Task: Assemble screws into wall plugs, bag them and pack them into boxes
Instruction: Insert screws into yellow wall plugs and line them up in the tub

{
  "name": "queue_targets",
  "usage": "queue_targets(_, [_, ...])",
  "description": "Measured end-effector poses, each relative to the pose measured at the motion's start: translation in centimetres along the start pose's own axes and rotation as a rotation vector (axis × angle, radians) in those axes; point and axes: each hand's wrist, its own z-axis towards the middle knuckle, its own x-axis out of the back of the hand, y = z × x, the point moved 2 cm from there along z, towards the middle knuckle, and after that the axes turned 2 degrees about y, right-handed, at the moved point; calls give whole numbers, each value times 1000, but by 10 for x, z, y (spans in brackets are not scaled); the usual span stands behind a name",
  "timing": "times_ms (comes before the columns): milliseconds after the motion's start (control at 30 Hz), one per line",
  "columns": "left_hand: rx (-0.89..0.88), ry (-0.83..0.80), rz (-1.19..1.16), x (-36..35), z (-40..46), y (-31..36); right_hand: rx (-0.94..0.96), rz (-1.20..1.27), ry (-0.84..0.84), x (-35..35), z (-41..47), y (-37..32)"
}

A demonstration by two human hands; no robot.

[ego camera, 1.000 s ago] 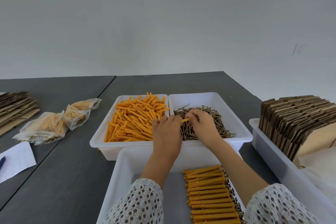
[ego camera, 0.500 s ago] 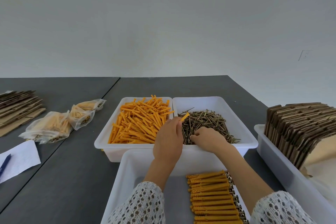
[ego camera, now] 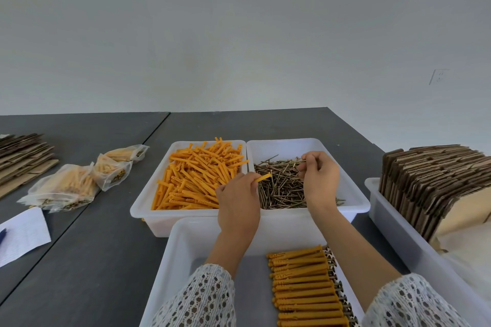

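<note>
Left hand [ego camera: 237, 200] pinches 1 orange plug [ego camera: 263, 178], tip angled up-right over the screw bin [ego camera: 356, 194]. Right hand [ego camera: 318, 178] has lifted since 0.5 s ago: then it lay low at the near edge of the screw pile [ego camera: 281, 186]; now it is raised over the pile's far side, fingers curled, pinching what looks like 1 screw [ego camera: 299, 161] by its end. Too thin to be sure of more.

Judgement: screw picked, plug ready; the pair is apart, so insertion is next, not yet begun.

Materials:
- Plugs: orange plastic, slim ribbed sticks, heaped loose in the plug bin [ego camera: 148, 202], left of the screws.
- Screws: thin, dull brass-brown metal, tangled; likely to snag each other.
- Both bins white plastic, smooth, touching side by side.
- Near tray [ego camera: 170, 260], white: finished row [ego camera: 305, 289] of plugs with screw heads showing at the right ends, laid parallel, neat.
- Left on the dark table [ego camera: 93, 260]: 3 or so filled clear bags [ego camera: 77, 186], crinkled film; flat cardboard stack [ego camera: 21, 151]; paper sheet [ego camera: 21, 236].
- Right: bin of flat box blanks [ego camera: 430, 180], corrugated brown, standing on edge.

Bagging and boxing of this batch not started.
</note>
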Motion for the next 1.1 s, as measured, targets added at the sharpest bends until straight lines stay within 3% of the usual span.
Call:
queue_targets(567, [-25, 23, -62, 1, 1, 1, -4, -138, -2, -5, -1, 5])
queue_targets(633, [-37, 27, -47, -1, 1, -2, 41, -153, -67, -8, -3, 3])
queue_targets(767, [-106, 49, 14, -2, 1, -2, 100, -68, -386, -17, -15, -3])
queue_targets(867, [-167, 48, -15, 1, 1, 2, 97, -40, -372, -13, -15, 1])
queue_targets(933, [-177, -47, -191, 6, 4, 11, -15, -62, -235, -6, -5, 8])
queue_targets(1033, [-77, -495, -420, 15, 9, 34, -301, 46, -56, 4, 11, 19])
queue_targets(1100, [-124, -745, -364, 17, 4, 46, -421, 137, -16, 8, 18, 22])
